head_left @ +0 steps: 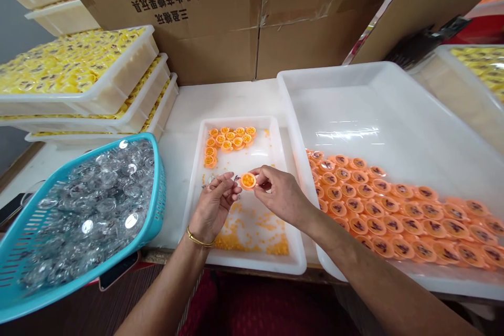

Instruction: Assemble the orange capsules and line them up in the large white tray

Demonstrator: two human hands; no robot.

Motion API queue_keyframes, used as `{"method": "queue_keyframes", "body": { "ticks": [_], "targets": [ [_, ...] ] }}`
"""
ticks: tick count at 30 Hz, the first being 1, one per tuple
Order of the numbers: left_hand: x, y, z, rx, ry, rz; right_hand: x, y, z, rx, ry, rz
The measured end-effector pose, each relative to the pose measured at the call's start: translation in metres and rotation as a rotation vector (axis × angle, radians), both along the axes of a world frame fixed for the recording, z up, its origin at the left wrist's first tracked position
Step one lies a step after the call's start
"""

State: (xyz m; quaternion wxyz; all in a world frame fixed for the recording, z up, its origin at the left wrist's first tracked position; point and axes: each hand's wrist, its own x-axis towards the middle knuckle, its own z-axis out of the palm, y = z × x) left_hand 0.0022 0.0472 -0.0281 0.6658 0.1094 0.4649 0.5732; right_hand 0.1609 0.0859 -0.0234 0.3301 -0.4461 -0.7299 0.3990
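Between finger and thumb, my right hand (281,191) pinches a small orange cup (248,181) filled with orange pellets. My left hand (214,199) is closed on a clear plastic lid (237,179) with a dark print, right beside the cup. Both are above a white tray (293,252). Similar filled cups (230,136) are grouped at the tray's far left, and loose orange pellets (244,241) lie along its near end. Several more clear lids (114,184) fill a blue basket (156,184) to the left.
A large white bin (346,100) on the right holds rows of orange cups with printed tops (378,210). Stacked white trays of yellow pieces (71,63) stand at the left. A cardboard box (220,26) rises behind the table. A phone (118,271) is partly under the basket.
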Motion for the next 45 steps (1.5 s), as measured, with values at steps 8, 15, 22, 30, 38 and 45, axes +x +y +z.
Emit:
{"method": "queue_keyframes", "body": {
  "ticks": [8, 15, 22, 30, 38, 45],
  "targets": [
    [0.002, -0.003, 0.0, -0.059, 0.032, -0.062, 0.001, 0.001, 0.001, 0.003, 0.006, -0.007],
    [-0.004, -0.001, 0.005, -0.199, -0.123, 0.059, 0.002, 0.001, -0.002, 0.01, 0.016, -0.039],
    [-0.007, 0.001, 0.012, -0.291, -0.28, 0.201, 0.001, 0.0, -0.001, 0.0, 0.022, -0.032],
    [0.026, 0.0, 0.007, 0.048, 0.13, 0.129, 0.001, 0.001, -0.006, 0.016, -0.035, -0.038],
    [0.041, 0.003, 0.005, 0.069, 0.37, 0.105, 0.002, 0.0, -0.005, -0.036, 0.023, -0.067],
    [0.04, 0.005, 0.005, 0.075, 0.553, 0.086, 0.003, 0.001, 0.004, -0.36, 0.322, -0.025]
  ]
}}
